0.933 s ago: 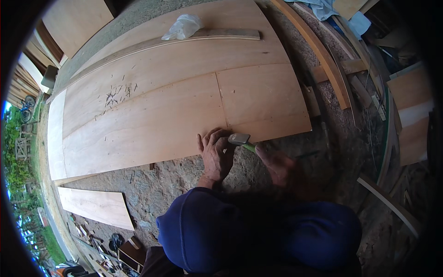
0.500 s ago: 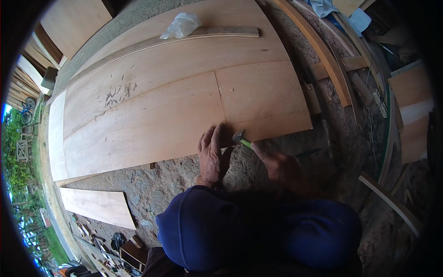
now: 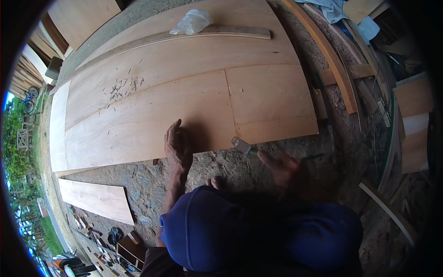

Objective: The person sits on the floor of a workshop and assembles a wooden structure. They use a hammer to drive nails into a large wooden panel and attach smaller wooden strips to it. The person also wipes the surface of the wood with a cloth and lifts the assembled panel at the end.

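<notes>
My right hand (image 3: 284,168) is closed round the handle of a hammer. The metal head of the hammer (image 3: 241,145) is over the near edge of a large plywood sheet (image 3: 184,101), just right of a seam. My left hand (image 3: 177,147) is left of the hammer, over the same near edge. Its fingers are partly stretched towards the far side, with nothing visible in them and a shadow beside them. Farther off, loose nails (image 3: 121,90) lie scattered on the left part of the sheet. Small nail marks dot the seams.
A wooden strip (image 3: 230,32) lies across the far part of the sheet, a clear plastic bag (image 3: 193,22) on it. Long curved boards (image 3: 330,55) lie at the right. A plywood offcut (image 3: 97,198) is on the earth floor at the left, near scattered wood scraps.
My left hand has moved left, away from the seam and the hammer. The hammer has turned in my right hand, its head now showing broadside. The view has shifted slightly.
</notes>
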Action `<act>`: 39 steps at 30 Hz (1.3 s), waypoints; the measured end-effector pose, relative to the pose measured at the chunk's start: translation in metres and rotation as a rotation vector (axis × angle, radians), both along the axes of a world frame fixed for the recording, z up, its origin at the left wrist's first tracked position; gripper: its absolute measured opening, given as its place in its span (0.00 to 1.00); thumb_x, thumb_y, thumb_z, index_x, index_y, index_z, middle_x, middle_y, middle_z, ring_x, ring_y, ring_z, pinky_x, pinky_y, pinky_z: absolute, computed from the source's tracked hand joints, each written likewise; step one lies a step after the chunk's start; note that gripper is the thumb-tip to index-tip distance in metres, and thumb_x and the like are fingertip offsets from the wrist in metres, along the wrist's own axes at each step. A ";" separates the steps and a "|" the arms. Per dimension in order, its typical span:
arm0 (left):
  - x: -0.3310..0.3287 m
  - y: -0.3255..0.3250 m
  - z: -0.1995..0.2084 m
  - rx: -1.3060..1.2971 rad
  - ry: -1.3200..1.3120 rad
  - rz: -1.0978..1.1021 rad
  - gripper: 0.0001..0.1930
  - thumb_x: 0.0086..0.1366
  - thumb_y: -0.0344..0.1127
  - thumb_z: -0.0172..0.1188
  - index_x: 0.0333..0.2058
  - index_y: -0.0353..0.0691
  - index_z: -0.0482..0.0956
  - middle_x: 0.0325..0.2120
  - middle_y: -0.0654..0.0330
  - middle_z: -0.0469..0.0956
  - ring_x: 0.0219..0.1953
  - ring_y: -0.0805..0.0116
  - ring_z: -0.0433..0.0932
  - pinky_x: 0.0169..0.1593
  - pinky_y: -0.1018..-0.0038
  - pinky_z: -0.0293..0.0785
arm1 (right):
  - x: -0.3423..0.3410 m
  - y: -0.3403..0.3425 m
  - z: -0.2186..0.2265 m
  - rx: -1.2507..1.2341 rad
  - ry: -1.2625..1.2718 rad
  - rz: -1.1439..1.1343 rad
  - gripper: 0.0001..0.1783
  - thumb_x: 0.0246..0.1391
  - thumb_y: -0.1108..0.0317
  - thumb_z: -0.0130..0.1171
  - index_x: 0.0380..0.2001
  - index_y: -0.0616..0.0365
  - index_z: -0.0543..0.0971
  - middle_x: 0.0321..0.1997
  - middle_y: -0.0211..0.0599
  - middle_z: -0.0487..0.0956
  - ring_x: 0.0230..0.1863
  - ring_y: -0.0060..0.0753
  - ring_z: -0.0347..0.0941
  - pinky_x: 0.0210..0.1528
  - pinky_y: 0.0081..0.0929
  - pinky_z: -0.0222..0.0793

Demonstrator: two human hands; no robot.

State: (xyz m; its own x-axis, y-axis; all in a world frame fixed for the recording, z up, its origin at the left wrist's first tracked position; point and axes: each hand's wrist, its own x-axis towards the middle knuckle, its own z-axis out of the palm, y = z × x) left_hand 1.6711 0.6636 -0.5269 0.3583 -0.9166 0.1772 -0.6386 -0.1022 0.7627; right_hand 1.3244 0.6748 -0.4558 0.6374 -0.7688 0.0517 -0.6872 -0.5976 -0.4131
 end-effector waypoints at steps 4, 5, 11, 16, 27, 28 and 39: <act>0.073 -0.003 -0.009 -0.061 -0.065 0.248 0.17 0.67 0.27 0.56 0.54 0.37 0.79 0.47 0.47 0.81 0.49 0.54 0.81 0.53 0.62 0.77 | 0.012 -0.015 0.016 0.112 0.118 -0.026 0.40 0.51 0.81 0.55 0.69 0.43 0.71 0.23 0.45 0.72 0.19 0.47 0.73 0.23 0.44 0.73; 0.092 -0.006 -0.010 -0.057 -0.068 0.308 0.16 0.66 0.27 0.56 0.52 0.37 0.80 0.46 0.48 0.82 0.47 0.55 0.81 0.52 0.63 0.78 | 0.012 -0.016 0.015 0.095 0.065 -0.066 0.37 0.53 0.81 0.54 0.68 0.47 0.71 0.25 0.48 0.74 0.21 0.49 0.74 0.25 0.43 0.73; 0.206 -0.016 -0.015 -0.046 -0.083 0.646 0.13 0.65 0.31 0.59 0.46 0.35 0.84 0.42 0.50 0.85 0.45 0.59 0.83 0.52 0.66 0.77 | 0.000 -0.006 0.002 0.243 -0.275 -0.285 0.28 0.64 0.76 0.50 0.68 0.63 0.68 0.39 0.64 0.80 0.37 0.54 0.81 0.40 0.38 0.74; 0.272 -0.032 -0.023 -0.016 -0.009 0.774 0.14 0.64 0.32 0.60 0.46 0.35 0.84 0.41 0.50 0.86 0.44 0.58 0.84 0.52 0.67 0.77 | -0.005 0.000 -0.012 0.322 -0.355 -0.343 0.29 0.65 0.75 0.47 0.68 0.68 0.65 0.55 0.69 0.77 0.53 0.56 0.80 0.52 0.36 0.74; 0.321 -0.116 -0.012 0.188 -0.504 0.401 0.10 0.64 0.41 0.59 0.37 0.45 0.86 0.39 0.49 0.83 0.45 0.45 0.81 0.49 0.58 0.77 | -0.005 0.002 -0.017 0.339 -0.416 -0.410 0.29 0.64 0.76 0.51 0.69 0.63 0.67 0.59 0.66 0.77 0.60 0.46 0.78 0.55 0.31 0.72; 0.328 -0.122 -0.015 0.265 -0.491 0.379 0.10 0.64 0.40 0.59 0.37 0.42 0.84 0.40 0.48 0.83 0.46 0.45 0.81 0.49 0.56 0.76 | -0.005 0.001 -0.012 0.350 -0.383 -0.447 0.30 0.63 0.76 0.53 0.69 0.61 0.67 0.57 0.64 0.78 0.58 0.43 0.79 0.54 0.31 0.73; 0.191 -0.124 0.002 0.142 -0.243 -0.130 0.07 0.68 0.28 0.50 0.41 0.34 0.76 0.27 0.54 0.76 0.29 0.62 0.78 0.35 0.64 0.75 | -0.057 0.019 0.001 0.130 -0.175 -0.624 0.31 0.63 0.77 0.55 0.69 0.46 0.70 0.36 0.57 0.80 0.35 0.52 0.82 0.36 0.38 0.75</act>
State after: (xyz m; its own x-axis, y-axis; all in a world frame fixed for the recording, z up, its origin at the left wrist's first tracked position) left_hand 1.8619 0.5400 -0.5252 0.1994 -0.9737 0.1105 -0.8151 -0.1023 0.5702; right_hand 1.2677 0.6935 -0.4546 0.0609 -0.9981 -0.0044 -0.8047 -0.0465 -0.5919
